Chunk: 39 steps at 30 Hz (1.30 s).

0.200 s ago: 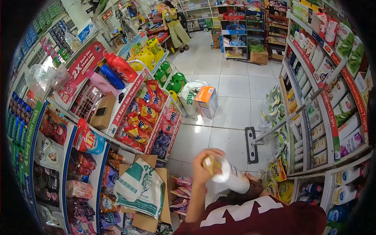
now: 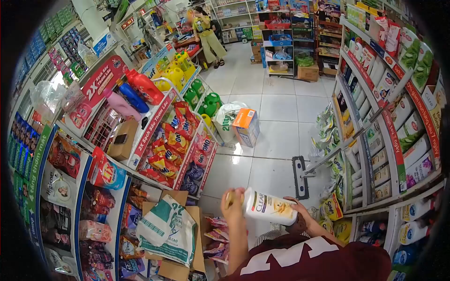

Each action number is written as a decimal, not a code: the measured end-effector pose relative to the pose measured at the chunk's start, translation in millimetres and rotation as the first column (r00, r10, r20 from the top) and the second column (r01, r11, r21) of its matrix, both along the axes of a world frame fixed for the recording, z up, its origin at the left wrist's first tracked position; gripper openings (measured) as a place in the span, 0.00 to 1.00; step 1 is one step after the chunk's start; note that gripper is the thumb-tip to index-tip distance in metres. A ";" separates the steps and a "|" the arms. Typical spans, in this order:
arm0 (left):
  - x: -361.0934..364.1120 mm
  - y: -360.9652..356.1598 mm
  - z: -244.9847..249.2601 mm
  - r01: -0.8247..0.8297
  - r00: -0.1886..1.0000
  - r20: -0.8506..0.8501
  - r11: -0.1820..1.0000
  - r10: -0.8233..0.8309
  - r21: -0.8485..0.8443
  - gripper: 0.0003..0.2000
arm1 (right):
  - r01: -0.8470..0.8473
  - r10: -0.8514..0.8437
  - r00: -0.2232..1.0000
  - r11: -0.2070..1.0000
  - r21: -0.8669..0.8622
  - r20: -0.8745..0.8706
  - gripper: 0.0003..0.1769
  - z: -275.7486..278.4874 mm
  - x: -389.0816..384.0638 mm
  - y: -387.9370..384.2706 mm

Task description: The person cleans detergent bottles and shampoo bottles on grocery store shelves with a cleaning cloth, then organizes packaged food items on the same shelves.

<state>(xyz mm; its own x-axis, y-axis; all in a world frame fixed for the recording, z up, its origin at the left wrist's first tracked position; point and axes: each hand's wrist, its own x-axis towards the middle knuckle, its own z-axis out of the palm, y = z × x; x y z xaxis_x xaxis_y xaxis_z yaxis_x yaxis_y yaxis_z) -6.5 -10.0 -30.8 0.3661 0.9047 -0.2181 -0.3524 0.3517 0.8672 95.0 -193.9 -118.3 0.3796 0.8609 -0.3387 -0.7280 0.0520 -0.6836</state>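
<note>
A white CLEAR shampoo bottle [image 2: 269, 208] lies nearly sideways in front of my chest, its printed label facing up and its gold top to the left. My left hand [image 2: 233, 208] is closed around that gold top, slightly blurred. At the base end, my right hand [image 2: 303, 216] grips the bottle, with some fingers hidden beneath it. Below my left forearm are pink and purple packets [image 2: 218, 239], and to its left an open cardboard box [image 2: 199, 234] with a white and green plastic bag [image 2: 168, 229] on it.
Detergent shelves with OMO packs [image 2: 176, 140] stand on the left, shampoo shelves [image 2: 398, 126] on the right. A floor squeegee [image 2: 300, 178] leans out beside the right shelves. An orange and blue box [image 2: 246, 126] sits on the tiles. Another person [image 2: 206, 37] stands at the back.
The bottle has turned from cap-towards-me to sideways, so its label now shows. My left hand has moved slightly left and down with the cap; my right hand has come into clearer view at the base.
</note>
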 end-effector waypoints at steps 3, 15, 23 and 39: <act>-1.3 -19.4 -5.1 0.099 0.989 0.094 0.984 -0.114 0.146 0.10 | 0.003 0.011 0.945 0.999 0.042 -0.328 0.37 -18.2 7.3 1.3; 6.5 -28.5 43.6 0.231 0.970 -0.140 0.577 -0.198 0.783 0.15 | -0.012 0.186 0.832 0.948 0.317 -0.523 0.39 11.9 -10.7 -6.2; 9.8 -57.8 -13.9 0.141 0.987 -0.128 0.919 -0.100 0.368 0.15 | -0.046 0.114 0.877 0.987 0.156 -0.467 0.42 -27.1 14.1 -10.8; -3.1 -36.3 59.0 0.489 0.855 -0.385 0.290 -0.348 0.823 0.15 | -0.338 0.329 0.940 0.935 -0.106 -0.091 0.28 -35.7 30.8 0.4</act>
